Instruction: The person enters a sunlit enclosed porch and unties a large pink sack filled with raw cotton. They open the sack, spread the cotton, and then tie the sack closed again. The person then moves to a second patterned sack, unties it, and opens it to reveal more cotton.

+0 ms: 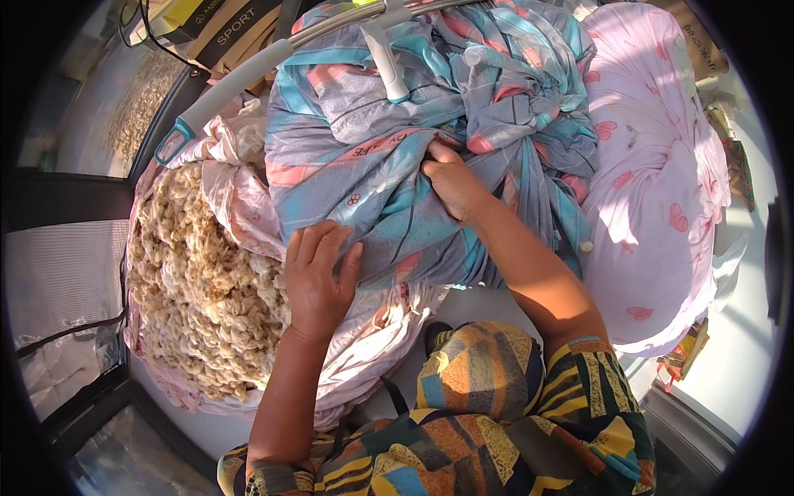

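Note:
A large tied cloth bundle in grey-blue, teal and coral lies before me, with a thick knot on its upper right. My right hand grips a fold of this cloth left of the knot, its fingertips hidden in the fabric. My left hand is at the bundle's lower left edge, palm down, with thumb apart and nothing held. Just left of it, loose tan and white fluffy fibre, resembling raw wool, fills a pale floral cloth. A twisted corner of that cloth lies over the fibre.
A pink bundle with heart prints stands at the right. A metal pole with a grey plastic grip crosses above the bundles. Cardboard boxes are stacked at the upper left, beside dark-framed glass panels.

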A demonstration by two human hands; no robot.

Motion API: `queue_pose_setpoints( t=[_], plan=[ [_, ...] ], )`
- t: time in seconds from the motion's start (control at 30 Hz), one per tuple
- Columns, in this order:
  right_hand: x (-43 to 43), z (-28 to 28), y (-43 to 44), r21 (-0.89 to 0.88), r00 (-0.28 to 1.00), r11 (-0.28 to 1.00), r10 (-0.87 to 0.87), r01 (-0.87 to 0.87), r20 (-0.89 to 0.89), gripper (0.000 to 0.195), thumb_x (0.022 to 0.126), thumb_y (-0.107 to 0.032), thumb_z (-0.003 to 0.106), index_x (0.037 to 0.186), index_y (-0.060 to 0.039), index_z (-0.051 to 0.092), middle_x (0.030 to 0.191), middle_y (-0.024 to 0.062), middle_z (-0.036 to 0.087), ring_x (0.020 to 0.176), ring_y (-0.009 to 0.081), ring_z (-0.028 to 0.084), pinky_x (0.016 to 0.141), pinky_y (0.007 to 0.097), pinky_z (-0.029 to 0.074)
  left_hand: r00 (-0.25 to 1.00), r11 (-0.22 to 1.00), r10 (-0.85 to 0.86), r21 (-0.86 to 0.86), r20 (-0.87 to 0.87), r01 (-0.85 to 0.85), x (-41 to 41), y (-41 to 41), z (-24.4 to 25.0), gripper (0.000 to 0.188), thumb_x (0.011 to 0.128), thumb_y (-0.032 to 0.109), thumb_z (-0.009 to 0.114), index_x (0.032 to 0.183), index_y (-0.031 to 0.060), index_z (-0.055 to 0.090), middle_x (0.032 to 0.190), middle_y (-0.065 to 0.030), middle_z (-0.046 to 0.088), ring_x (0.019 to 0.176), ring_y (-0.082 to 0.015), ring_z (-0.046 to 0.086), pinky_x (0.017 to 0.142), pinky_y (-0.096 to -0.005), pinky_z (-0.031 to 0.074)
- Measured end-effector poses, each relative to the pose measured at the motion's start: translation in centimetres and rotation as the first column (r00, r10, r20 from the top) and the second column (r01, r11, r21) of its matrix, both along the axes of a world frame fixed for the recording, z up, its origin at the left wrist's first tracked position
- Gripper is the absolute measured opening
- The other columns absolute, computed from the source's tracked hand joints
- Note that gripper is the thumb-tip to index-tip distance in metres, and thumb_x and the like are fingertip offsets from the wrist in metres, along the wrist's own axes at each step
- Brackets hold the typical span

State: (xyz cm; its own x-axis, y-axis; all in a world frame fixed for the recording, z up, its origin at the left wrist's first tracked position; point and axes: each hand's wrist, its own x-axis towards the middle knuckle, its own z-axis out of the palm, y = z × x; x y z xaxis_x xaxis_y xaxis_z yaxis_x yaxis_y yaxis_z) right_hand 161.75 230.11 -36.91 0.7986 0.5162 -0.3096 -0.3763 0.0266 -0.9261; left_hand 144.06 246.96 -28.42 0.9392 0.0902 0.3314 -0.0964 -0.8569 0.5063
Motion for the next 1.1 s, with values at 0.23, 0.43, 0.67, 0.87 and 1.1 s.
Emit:
queue_pose_setpoints(
  t=[0.23, 0.43, 0.67, 0.87, 1.1],
  plan=[
    [-0.1, 2.9, -0.4, -0.518, 0.928, 0.851, 0.255, -0.083, 0.270, 0.033, 0.077, -0.019, 0.066, 0.099, 0.0051, 0.065, 0.094, 0.0198, 0.068, 0.088, 0.0283, 0.066, 0.079, 0.0384, 0.052, 0.867, 0.863, -0.490, 0.091, -0.090, 0.497, 7.3, -4.9, -2.3, 0.020, 0.080, 0.003, 0.062, 0.100, 0.0037, 0.062, 0.101, -0.0109, 0.062, 0.098, -0.0282, 0.061, 0.083, -0.0402, 0.051],
    [3.6, 0.3, -4.6, -0.718, 0.560, 0.696, 0.590, 0.012, 0.582, 0.018, 0.073, -0.014, 0.067, 0.084, 0.0009, 0.067, 0.088, 0.0232, 0.066, 0.087, 0.0394, 0.064, 0.078, 0.0452, 0.051, 0.902, 0.856, -0.167, 0.395, -0.398, 0.333, 8.3, -7.4, -4.4, 0.012, 0.082, 0.009, 0.059, 0.094, 0.0069, 0.060, 0.095, -0.0073, 0.064, 0.090, -0.0241, 0.068, 0.069, -0.0356, 0.056],
    [1.8, 1.9, -7.4, -0.917, 0.521, 0.391, 0.769, 0.077, 0.371, 0.041, 0.073, -0.009, 0.071, 0.113, -0.0043, 0.061, 0.091, 0.0172, 0.067, 0.087, 0.0381, 0.065, 0.076, 0.0463, 0.052, 0.903, 0.850, 0.113, 0.512, -0.414, 0.128, 10.1, -3.2, -3.6, 0.023, 0.081, 0.016, 0.069, 0.102, 0.0099, 0.064, 0.097, -0.0046, 0.067, 0.088, -0.0234, 0.068, 0.069, -0.0376, 0.056],
    [0.3, -0.7, -8.2, -0.897, 0.478, 0.442, 0.792, -0.018, 0.381, 0.071, 0.069, -0.012, 0.077, 0.133, -0.0045, 0.048, 0.118, 0.0206, 0.059, 0.108, 0.0364, 0.060, 0.088, 0.0427, 0.051, 0.811, 0.899, 0.106, 0.405, -0.576, 0.170, 9.5, -2.6, -3.6, 0.047, 0.074, 0.032, 0.079, 0.115, 0.0151, 0.064, 0.116, -0.0007, 0.065, 0.112, -0.0275, 0.056, 0.089, -0.0450, 0.048],
    [0.7, -2.5, -4.9, -0.808, 0.607, 0.588, 0.626, 0.048, 0.491, 0.075, 0.066, -0.026, 0.084, 0.129, -0.0018, 0.052, 0.113, 0.0275, 0.057, 0.108, 0.0401, 0.059, 0.087, 0.0431, 0.052, 0.827, 0.951, 0.009, 0.261, -0.561, 0.167, 7.5, -2.2, -4.7, 0.033, 0.072, 0.018, 0.080, 0.101, 0.0114, 0.063, 0.137, -0.0003, 0.055, 0.117, -0.0312, 0.052, 0.094, -0.0472, 0.043]
  ],
)
